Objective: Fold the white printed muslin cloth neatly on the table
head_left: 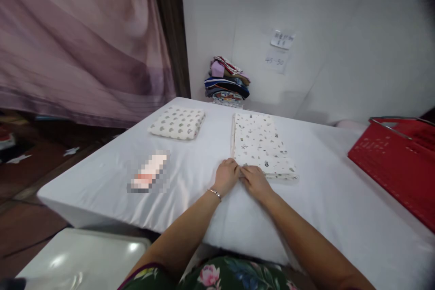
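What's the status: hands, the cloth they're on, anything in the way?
Left hand and right hand together at near-left corner of folded cloth. Cloth flat on white table. Red basket off right, patterned bundle off left, both apart from it.

Printed cloth [260,140]: white, small scattered motifs, folded into layers
Cloth's near-left corner: pinched by left grip [227,175] and right grip [254,182]
Cloth's lie: flat on counter [326,181], extending ahead of both grips

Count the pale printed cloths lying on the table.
2. The grey-motif cloth lies toward the far left; the cloth with smaller scattered prints lies right of it, with the left hand and right hand at its near left corner. Folds could hide more.
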`<state>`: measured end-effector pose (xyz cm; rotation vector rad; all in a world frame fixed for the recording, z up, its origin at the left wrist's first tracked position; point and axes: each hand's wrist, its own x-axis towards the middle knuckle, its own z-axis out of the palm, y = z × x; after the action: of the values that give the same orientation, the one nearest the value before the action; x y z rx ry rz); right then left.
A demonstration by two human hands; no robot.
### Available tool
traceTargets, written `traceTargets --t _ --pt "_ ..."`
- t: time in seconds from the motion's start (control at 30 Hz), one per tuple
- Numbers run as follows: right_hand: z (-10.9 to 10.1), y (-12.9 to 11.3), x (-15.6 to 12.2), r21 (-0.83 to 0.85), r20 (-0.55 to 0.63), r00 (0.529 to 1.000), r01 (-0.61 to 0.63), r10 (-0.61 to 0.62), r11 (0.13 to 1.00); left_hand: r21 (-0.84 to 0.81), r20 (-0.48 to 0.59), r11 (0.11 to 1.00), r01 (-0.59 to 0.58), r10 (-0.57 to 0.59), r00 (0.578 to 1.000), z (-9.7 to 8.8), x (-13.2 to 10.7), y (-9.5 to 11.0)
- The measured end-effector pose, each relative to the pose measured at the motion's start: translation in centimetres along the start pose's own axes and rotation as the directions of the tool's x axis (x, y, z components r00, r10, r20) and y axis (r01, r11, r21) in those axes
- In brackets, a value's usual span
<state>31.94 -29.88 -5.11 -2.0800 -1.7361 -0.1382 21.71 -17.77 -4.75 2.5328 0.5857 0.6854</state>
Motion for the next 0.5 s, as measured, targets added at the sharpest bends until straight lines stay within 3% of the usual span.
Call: traceTargets --t 0.07,0.2,0.27,0.33,0.4,0.43,0.5 --pt "-1.8 1.5 -1.4 -0.006 -0.047 0.998 -0.041 0.041 0.999 0.003 -0.011 1.000 -0.006 0.006 1.000 0.2 -0.1 -0.3" --pt "-5.6 6.9 -6.5 -0.062 -0.160 0.958 -0.249 0.236 0.967 -0.049 -0.019 0.999 -0.022 0.022 1.000 0.3 -0.2 -0.9" --pt "-6.8 9.7 -9.4 -0.089 -0.232 0.909 -0.373 0.345 0.923 -0.061 -0.019 0.998 -0.014 0.013 1.000 0.2 -0.1 -1.0" --pt "-7.5 11.6 -11.6 -0.073 -0.284 0.831 -0.516 0.479 0.853 -0.066 -0.019 0.998 -0.011 0.010 1.000 0.2 0.0 -0.9" --pt "-7.6 12.4 -12.7 -0.012 -0.279 0.759 -0.616 0.589 0.788 -0.072 -0.020 0.997 -0.014 0.013 1.000 0.1 0.0 -0.8" --pt "-7.5 12.4 -12.8 0.014 -0.252 0.747 -0.632 0.615 0.774 -0.074 -0.021 0.997 -0.013 0.011 1.000 0.1 0.0 -0.8" --pt "-7.2 11.8 -12.3 0.025 -0.185 0.773 -0.613 0.607 0.789 -0.074 -0.026 0.997 -0.010 0.008 1.000 0.1 0.0 -0.8"
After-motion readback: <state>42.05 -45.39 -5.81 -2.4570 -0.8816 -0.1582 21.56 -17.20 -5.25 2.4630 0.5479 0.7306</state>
